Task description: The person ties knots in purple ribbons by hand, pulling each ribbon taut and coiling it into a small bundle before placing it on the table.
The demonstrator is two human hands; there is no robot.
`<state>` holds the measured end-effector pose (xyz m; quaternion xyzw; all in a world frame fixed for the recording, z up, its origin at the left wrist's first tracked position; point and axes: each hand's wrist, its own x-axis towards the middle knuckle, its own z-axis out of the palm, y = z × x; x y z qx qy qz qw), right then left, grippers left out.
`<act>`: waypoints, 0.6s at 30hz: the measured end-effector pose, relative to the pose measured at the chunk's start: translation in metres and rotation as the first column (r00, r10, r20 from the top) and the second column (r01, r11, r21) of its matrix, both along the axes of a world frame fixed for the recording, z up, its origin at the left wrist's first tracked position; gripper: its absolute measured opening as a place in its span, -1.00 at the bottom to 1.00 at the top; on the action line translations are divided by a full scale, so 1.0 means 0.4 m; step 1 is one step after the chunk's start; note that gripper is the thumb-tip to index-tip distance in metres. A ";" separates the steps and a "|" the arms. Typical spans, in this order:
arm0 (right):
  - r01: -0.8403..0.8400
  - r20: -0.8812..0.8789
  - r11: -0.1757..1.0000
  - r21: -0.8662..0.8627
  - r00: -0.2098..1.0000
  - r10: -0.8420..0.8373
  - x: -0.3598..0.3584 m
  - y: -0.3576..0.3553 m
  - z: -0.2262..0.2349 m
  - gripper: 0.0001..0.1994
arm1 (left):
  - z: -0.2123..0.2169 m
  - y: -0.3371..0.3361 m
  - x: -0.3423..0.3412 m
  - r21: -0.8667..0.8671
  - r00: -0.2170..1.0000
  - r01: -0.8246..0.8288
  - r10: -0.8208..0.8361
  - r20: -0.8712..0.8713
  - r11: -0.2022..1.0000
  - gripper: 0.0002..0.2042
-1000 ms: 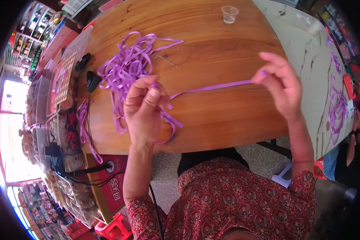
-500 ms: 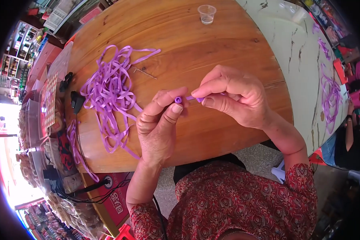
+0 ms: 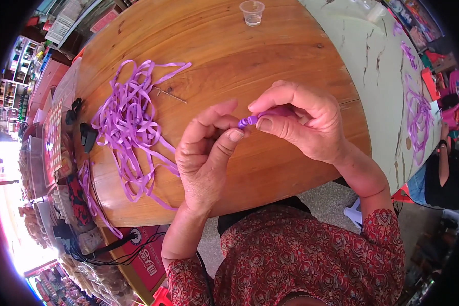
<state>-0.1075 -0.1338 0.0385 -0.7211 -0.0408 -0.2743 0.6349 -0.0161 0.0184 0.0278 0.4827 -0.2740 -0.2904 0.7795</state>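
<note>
A small piece of purple ribbon (image 3: 248, 121), wound or folded tightly, sits between my two hands above the wooden table. My left hand (image 3: 203, 155) pinches its lower left end between thumb and a bent finger, with the index finger lifted away. My right hand (image 3: 308, 125) grips the other end between thumb and fingertips; more purple shows inside that palm. On the table left of my hands lies a loose, tangled heap of purple ribbon (image 3: 132, 115). Some strands run from it toward my left wrist and pass out of sight.
A clear plastic cup (image 3: 252, 13) stands at the table's far side. A thin twig-like piece (image 3: 171, 95) lies beside the heap. Black clips (image 3: 88, 136) and cables are at the left edge. More purple ribbon (image 3: 418, 122) lies on the marbled table at right, near another person's arm (image 3: 444, 163).
My hands have come closer together, and the small coil's end no longer faces up from my left fingertips. My left index finger has lifted. The view has shifted slightly.
</note>
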 end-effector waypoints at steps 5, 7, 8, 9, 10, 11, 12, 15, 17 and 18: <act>-0.010 0.037 0.999 -0.051 0.999 0.012 0.013 -0.006 -0.014 -0.82 | -0.026 0.009 0.018 -0.055 0.992 0.036 -0.042 -0.121 0.998 -0.81; -0.004 0.039 0.999 -0.050 0.999 0.006 0.013 -0.006 -0.015 -0.82 | -0.031 0.008 0.020 -0.115 0.972 0.073 -0.097 -0.214 0.991 -0.81; 0.021 0.043 0.996 -0.083 0.999 -0.017 0.013 -0.007 -0.014 -0.82 | -0.033 0.005 0.018 -0.134 0.964 0.070 -0.102 -0.246 0.988 -0.80; 0.046 0.047 0.992 -0.115 0.998 -0.040 0.012 -0.008 -0.012 -0.82 | -0.035 0.003 0.016 -0.153 0.955 0.066 -0.107 -0.278 0.986 -0.79; 0.045 0.045 0.992 -0.115 0.998 -0.040 0.011 -0.009 -0.008 -0.82 | -0.037 0.001 0.014 -0.153 0.954 0.065 -0.106 -0.280 0.986 -0.79; 0.064 0.040 0.983 -0.175 0.998 -0.058 0.009 -0.011 -0.002 -0.82 | -0.037 -0.002 0.013 -0.148 0.965 0.049 -0.085 -0.247 0.988 -0.79; 0.082 0.036 0.969 -0.234 0.996 -0.076 0.009 -0.012 0.000 -0.82 | -0.038 -0.003 0.011 -0.144 0.975 0.034 -0.064 -0.213 0.989 -0.79; 0.126 0.132 0.929 -0.348 0.988 -0.084 0.014 -0.008 0.000 -0.81 | -0.035 -0.004 0.007 -0.147 0.977 0.005 -0.036 -0.210 0.989 -0.80; 0.138 0.143 0.923 -0.358 0.985 -0.092 0.015 -0.004 0.000 -0.81 | -0.041 -0.006 0.012 -0.136 0.985 -0.004 -0.019 -0.172 0.991 -0.81; 0.150 0.156 0.918 -0.367 0.983 -0.098 0.015 -0.003 -0.001 -0.80 | -0.044 -0.007 0.013 -0.125 0.991 -0.015 -0.002 -0.132 0.992 -0.83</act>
